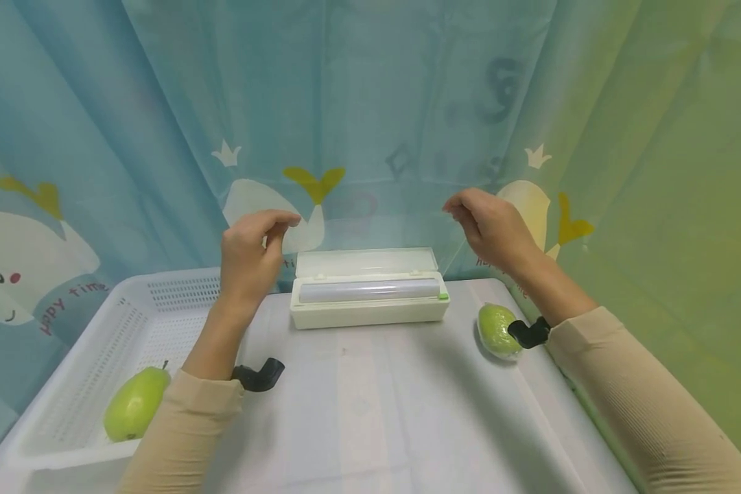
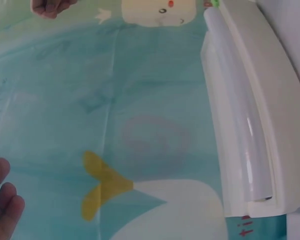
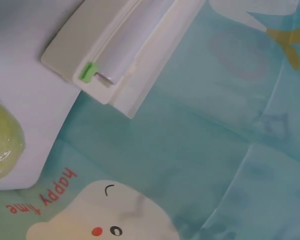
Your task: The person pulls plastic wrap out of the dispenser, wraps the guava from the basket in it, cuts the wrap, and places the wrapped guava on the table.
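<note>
My left hand (image 1: 250, 254) and right hand (image 1: 490, 226) are raised on either side above a white cling film dispenser (image 1: 370, 314). Each hand pinches thumb against fingers at an upper corner of a sheet of clear cling film (image 1: 377, 230). The film is almost invisible, showing by a faint sheen and a thin edge line running down from the right hand. It rises from the film roll (image 1: 370, 290) inside the dispenser, whose lid (image 1: 367, 261) stands open at the back. In the left wrist view, the left fingertips (image 2: 10, 205) lie close below a shiny patch of film.
A white perforated basket (image 1: 68, 456) at the left holds a green pear (image 1: 137, 403). A green fruit (image 1: 499, 331) wrapped in clear film lies on the white table (image 1: 358, 412), near its right edge below my right forearm. A printed curtain (image 1: 377, 103) hangs close behind.
</note>
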`<state>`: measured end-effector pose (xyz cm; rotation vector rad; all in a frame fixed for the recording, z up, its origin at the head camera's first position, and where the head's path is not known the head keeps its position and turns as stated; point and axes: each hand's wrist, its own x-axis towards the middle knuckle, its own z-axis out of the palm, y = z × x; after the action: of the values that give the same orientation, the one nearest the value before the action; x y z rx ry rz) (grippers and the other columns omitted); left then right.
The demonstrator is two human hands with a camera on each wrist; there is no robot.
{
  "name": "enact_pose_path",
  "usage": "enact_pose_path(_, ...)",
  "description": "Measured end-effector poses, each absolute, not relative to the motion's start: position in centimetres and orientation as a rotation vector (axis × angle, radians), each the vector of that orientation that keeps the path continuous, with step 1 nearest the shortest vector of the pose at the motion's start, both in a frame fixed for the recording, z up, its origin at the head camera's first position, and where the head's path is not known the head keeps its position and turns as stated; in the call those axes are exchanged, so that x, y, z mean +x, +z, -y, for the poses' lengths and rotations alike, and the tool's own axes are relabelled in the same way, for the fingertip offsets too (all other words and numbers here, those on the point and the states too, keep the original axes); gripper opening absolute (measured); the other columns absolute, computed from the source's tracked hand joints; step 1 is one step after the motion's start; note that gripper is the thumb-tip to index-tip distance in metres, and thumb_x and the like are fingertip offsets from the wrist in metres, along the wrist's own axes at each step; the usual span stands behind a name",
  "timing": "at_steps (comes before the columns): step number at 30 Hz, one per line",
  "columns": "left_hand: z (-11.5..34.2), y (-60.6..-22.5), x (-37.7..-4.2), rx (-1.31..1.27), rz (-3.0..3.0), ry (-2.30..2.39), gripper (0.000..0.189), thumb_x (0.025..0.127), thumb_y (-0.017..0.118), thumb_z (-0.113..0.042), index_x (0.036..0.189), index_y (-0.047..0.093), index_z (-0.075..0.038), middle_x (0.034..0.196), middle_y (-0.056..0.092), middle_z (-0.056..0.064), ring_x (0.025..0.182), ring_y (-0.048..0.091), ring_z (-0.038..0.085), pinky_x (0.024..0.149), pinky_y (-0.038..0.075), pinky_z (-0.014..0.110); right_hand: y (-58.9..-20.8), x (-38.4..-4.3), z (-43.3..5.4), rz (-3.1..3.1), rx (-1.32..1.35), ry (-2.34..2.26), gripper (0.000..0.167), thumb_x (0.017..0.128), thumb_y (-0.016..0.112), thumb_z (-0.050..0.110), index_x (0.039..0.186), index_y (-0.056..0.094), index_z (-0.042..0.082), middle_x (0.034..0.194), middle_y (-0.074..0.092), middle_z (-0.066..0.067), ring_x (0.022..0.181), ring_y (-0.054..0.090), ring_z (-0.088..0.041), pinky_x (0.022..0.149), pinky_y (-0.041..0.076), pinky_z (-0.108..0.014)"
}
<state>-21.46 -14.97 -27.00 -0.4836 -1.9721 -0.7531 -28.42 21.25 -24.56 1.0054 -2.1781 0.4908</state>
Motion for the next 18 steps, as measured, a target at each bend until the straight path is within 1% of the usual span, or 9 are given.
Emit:
enact_pose_path(8, 15.1, -26.5, -21.1, -0.483, 1.945, -0.740, 0.020, 0.095, 0.060, 0.006, 0.098, 0.077, -0.004, 0.091, 0.076, 0.010, 0.079, 0.068, 0.027, 0.071, 0.051, 0.038, -24.1, -28.3, -21.0, 2.118, 1.023, 0.497, 0.012, 0.100, 0.057, 0.005, 0.103, 0.069, 0.003, 0.096, 0.071, -0.010, 0.082, 0.066, -0.024, 0.072, 0.054, -0.039)
enact_pose_path(13, 15.3, -26.3, -20.8, -0.483, 1.934, -0.739, 0.022, 0.094, 0.059, 0.008, 0.097, 0.077, -0.004, 0.090, 0.076, 0.010, 0.072, 0.063, 0.026, 0.066, 0.046, 0.035, -23.8, -28.1, -20.7, 2.104, 1.027, 0.497, 0.011, 0.100, 0.057, 0.003, 0.102, 0.068, 0.003, 0.095, 0.070, -0.010, 0.080, 0.065, -0.023, 0.070, 0.054, -0.038)
enact_pose_path(18, 15.3, -25.9, -20.4, -0.483, 1.925, -0.728, 0.024, 0.094, 0.058, 0.008, 0.097, 0.077, -0.005, 0.089, 0.076, 0.009, 0.068, 0.060, 0.024, 0.063, 0.043, 0.035, -23.5, -27.9, -20.7, 2.083, 1.028, 0.491, 0.011, 0.099, 0.057, 0.002, 0.101, 0.068, 0.002, 0.094, 0.069, -0.010, 0.079, 0.065, -0.023, 0.069, 0.053, -0.038)
